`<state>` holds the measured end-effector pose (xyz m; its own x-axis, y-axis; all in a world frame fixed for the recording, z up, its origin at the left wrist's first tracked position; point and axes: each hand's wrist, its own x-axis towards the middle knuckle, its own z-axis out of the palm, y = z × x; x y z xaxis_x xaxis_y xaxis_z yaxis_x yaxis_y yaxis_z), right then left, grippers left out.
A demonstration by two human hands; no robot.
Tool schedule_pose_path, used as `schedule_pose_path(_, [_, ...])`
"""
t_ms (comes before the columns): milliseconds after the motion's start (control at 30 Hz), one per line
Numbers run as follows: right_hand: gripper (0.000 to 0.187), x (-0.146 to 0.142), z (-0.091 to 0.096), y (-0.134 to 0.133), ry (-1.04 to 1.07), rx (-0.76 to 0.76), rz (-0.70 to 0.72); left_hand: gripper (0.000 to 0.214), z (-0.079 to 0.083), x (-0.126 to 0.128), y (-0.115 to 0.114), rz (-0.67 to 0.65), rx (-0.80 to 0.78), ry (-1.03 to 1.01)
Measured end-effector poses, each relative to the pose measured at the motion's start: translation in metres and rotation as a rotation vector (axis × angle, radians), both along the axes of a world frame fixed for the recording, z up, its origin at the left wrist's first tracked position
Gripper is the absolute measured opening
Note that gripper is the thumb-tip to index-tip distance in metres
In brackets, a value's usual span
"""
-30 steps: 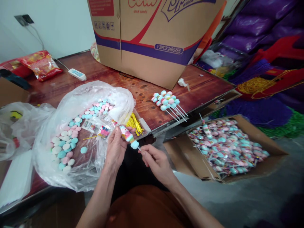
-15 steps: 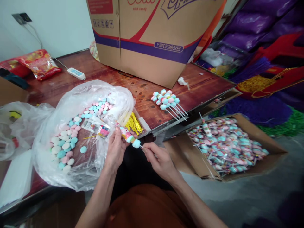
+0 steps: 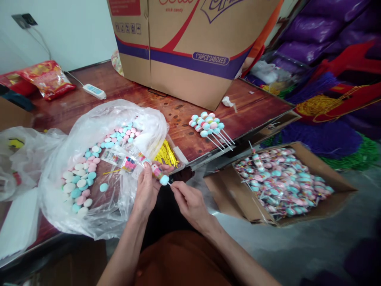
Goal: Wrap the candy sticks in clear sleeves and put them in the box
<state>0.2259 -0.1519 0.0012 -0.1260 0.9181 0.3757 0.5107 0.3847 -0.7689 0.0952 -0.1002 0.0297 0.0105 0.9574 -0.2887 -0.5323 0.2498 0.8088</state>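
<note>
My left hand [image 3: 148, 186] is closed round a candy skewer [image 3: 158, 175] of pink, white and blue marshmallow pieces, partly inside a small clear wrapper. My right hand [image 3: 188, 199] pinches the thin white stick just below the bottom blue piece. Both hands sit at the near edge of the wooden table [image 3: 184, 111], beside a big clear plastic bag [image 3: 98, 131] of loose pastel candies [image 3: 83, 174]. Gold twist ties [image 3: 167, 155] lie just behind my left hand.
A small heap of bare candy skewers [image 3: 210, 127] lies on the table to the right. A low cardboard box [image 3: 282, 180] of wrapped skewers stands on the floor at right. A large printed carton [image 3: 190, 43] fills the back. A power strip [image 3: 94, 91] and red snack bags [image 3: 47, 77] lie far left.
Both hands have pulled slightly left and closer together with the skewer; more of the candy now sits inside the wrapper in my left hand.
</note>
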Motion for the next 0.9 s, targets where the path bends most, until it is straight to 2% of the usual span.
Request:
schedule_pose_path(100, [0.018,-0.004,0.003,0.000,0.052,0.000,-0.012,0.044,0.001,0.002,0.000,0.000,-0.004,0.007])
schedule_pose_path(267, [0.018,-0.014,0.007,0.008,0.134,-0.028,-0.102,0.042,0.003,0.008,-0.006,-0.088,0.004,0.009])
schedule_pose_path(400, [0.019,-0.015,0.010,0.009,0.174,-0.062,-0.087,0.050,0.007,-0.002,-0.002,-0.120,-0.029,0.016])
schedule_pose_path(467, [0.018,-0.012,0.011,0.007,0.190,-0.060,-0.075,0.051,0.010,-0.009,0.003,-0.078,-0.028,0.006])
schedule_pose_path(567, [0.019,-0.007,0.011,0.005,0.199,-0.068,-0.061,0.040,0.012,-0.017,0.009,0.020,-0.017,0.022])
schedule_pose_path(767, [0.020,0.003,0.013,0.006,0.131,-0.053,-0.003,0.037,0.005,-0.025,0.015,0.167,-0.075,0.032])
schedule_pose_path(900, [0.018,0.007,0.014,0.006,0.105,-0.007,-0.026,0.038,0.004,-0.025,0.014,0.167,-0.091,0.034])
